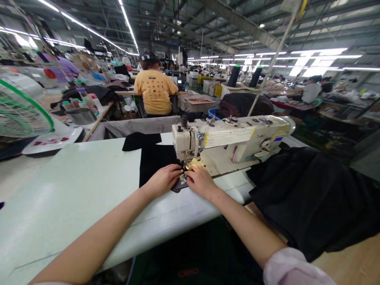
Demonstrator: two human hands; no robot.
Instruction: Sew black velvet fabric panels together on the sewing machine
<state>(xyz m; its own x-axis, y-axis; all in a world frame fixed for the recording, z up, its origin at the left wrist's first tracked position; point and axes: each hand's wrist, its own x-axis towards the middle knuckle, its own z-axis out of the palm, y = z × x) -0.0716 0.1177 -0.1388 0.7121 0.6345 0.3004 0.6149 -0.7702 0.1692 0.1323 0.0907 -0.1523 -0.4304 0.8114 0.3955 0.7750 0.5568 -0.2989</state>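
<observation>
Below sewing head [185,142]: left hand [164,179], right hand [201,180], fingers curled at black cloth [154,158]; cannot tell whether pinching.
Bench [89,178]: pale, glossy.
Hall [246,18]: strip-lit, far end blurred.

Overhead tube lights [128,25], glare on the tabletop [44,194], edge distortion

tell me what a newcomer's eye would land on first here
Probably the sewing machine in the middle, with the left hand and right hand close together by its needle end. Next might come the yellow shirt beyond the table, then the large black cloth at the right and the fan at the left edge.
</observation>
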